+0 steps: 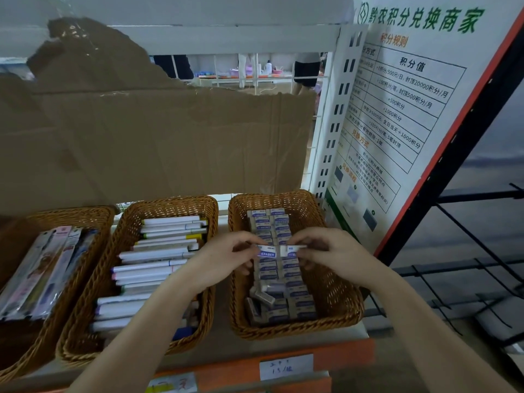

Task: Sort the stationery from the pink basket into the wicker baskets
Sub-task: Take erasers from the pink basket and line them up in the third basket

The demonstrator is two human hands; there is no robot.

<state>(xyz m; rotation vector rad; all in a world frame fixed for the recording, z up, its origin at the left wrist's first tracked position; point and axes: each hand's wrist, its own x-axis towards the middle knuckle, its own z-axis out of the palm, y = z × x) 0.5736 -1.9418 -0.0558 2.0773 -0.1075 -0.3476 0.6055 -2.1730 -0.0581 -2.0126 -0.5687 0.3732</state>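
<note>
left hand [226,260] pinches an eraser [266,251] | right hand [331,256] pinches another eraser [292,250] | both over the right wicker basket [337,287]

You're standing in a shop. Your hands [283,256] work over wicker baskets [334,302] of stocked erasers [283,279] and pens [158,251] on a display shelf [283,361]. Handwritten price labels [286,367] sit below them, and a points-exchange merchant sign [411,109] stands to their right.
</note>
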